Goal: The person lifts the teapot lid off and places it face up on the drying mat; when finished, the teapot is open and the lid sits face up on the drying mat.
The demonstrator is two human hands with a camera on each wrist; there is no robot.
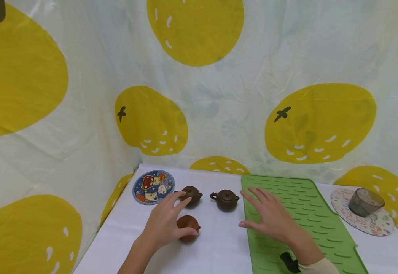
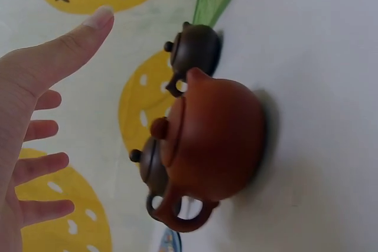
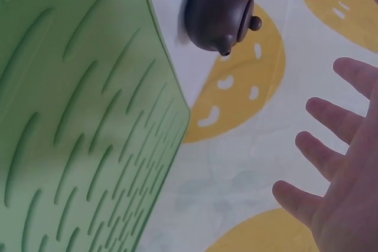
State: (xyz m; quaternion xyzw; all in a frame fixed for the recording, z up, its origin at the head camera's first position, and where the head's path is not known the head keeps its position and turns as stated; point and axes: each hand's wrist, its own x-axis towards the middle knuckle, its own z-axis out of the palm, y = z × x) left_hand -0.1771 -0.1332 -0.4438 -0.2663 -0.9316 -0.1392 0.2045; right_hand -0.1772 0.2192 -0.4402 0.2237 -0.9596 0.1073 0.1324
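My left hand hovers with spread fingers above a reddish-brown teapot, which stands upright on the white table. Behind it is a dark brown teapot, partly covered by my fingertips in the head view. Another dark brown teapot stands to its right, handle toward the left and spout toward the right. My right hand is held over the left part of a green ridged mat, fingers spread and holding nothing. In the right wrist view a dark teapot sits beyond the mat's edge.
A round blue patterned coaster lies at the back left. On the right, a smoky clear cup stands on a round floral coaster. Curtains with yellow fruit prints enclose the table at the back and left.
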